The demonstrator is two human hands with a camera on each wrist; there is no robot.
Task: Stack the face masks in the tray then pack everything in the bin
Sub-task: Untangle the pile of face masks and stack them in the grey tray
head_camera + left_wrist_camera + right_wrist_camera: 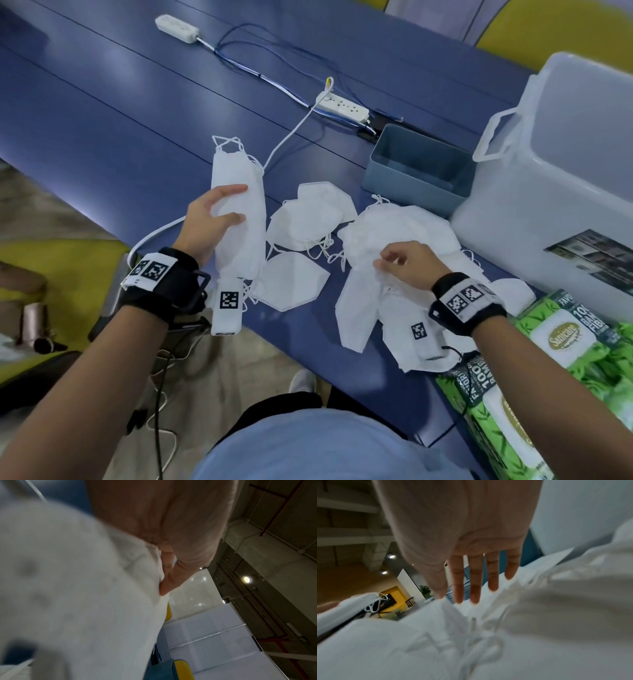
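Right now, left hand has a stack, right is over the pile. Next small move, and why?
Probably: the right hand lifts one mask off the pile and adds it to the stack that the left hand grips. Loose masks remain on the table, and the tray is empty.

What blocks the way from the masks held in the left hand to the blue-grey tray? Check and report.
Nothing visible does. The left hand grips the stack of white folded face masks above the blue table. The blue-grey rectangular plastic tray stands open and empty to the right; loose white masks lie flat below that path.
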